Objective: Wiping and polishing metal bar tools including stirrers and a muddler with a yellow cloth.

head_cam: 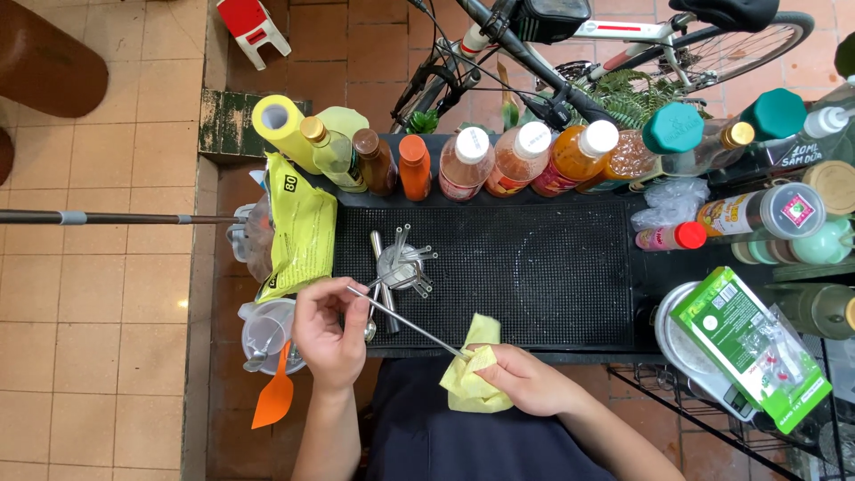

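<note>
My left hand (328, 331) pinches one end of a thin metal bar spoon or straw (405, 322) that runs diagonally down to the right. My right hand (525, 381) grips a crumpled yellow cloth (470, 374) wrapped around the rod's other end. Just behind the hands, a small metal cup (396, 264) holding several metal straws and tools stands on a black rubber bar mat (525, 267).
A row of syrup and sauce bottles (521, 160) lines the back of the mat. A yellow bag (298, 232), a plastic measuring cup (265, 331) and an orange spatula (274, 392) lie left. A green carton (748, 356) sits right; a bicycle (614, 53) stands behind.
</note>
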